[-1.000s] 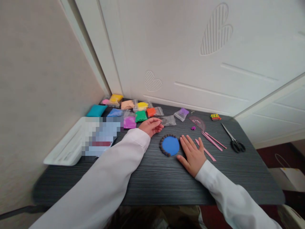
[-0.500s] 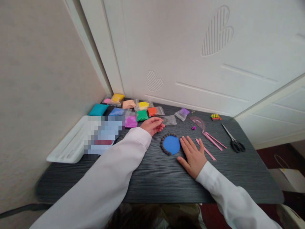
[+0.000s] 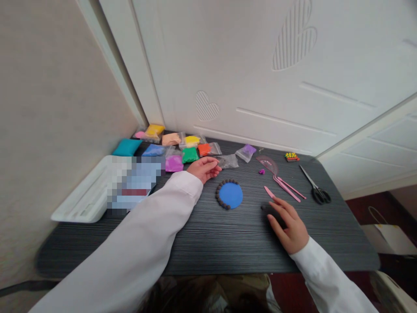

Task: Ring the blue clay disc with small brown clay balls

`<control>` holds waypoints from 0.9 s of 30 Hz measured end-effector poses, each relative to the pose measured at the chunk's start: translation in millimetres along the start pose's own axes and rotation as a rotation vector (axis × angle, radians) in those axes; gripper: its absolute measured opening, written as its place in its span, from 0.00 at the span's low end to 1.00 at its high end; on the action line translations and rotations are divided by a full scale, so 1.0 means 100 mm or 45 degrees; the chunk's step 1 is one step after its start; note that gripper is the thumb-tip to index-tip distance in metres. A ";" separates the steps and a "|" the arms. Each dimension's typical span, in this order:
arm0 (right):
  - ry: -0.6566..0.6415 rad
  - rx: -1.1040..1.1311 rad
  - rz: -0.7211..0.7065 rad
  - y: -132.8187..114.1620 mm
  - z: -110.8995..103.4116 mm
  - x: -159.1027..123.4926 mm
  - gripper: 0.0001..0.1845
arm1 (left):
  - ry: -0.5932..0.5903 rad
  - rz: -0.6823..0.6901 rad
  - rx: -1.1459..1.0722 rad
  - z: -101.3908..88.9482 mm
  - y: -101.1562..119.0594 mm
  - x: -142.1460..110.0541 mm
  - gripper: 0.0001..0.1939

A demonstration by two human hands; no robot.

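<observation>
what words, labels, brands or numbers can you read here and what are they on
No text can be read.
Protractor: pale marks, too small to read.
Blue packet: pixelated, with a dark red band; any print is unreadable.
Blue disc: no text seen.
Scissors: no text seen.

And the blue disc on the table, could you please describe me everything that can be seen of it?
The blue disc is round, flat and matte, perhaps clay or foam. Small dark balls line its far and left edges, round to the near side; the right edge is bare. It lies flat on the dark table, between the left hand and right hand, neither touching it.
</observation>
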State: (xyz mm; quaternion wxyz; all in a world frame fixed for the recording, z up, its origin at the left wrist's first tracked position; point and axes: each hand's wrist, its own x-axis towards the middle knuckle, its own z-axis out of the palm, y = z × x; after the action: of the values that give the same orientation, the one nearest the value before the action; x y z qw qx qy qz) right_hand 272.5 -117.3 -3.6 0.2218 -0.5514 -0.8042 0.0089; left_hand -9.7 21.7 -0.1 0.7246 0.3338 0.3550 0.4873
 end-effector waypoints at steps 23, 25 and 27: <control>0.016 0.758 -0.222 -0.45 -0.13 0.99 0.14 | 0.024 -0.039 0.030 0.01 0.03 -0.04 0.09; -0.044 0.852 -0.183 -0.41 -0.05 1.00 0.14 | 0.037 -0.052 0.031 0.02 0.04 -0.05 0.09; -0.088 0.987 -0.113 -0.37 0.03 0.96 0.13 | 0.058 -0.065 0.028 0.03 0.06 -0.06 0.08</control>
State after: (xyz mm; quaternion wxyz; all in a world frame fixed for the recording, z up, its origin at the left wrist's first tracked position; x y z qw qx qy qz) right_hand 210.4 -45.6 36.1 0.3865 -0.3907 -0.7714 0.3209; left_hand -11.7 17.0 7.2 0.7249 0.3215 0.3850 0.4722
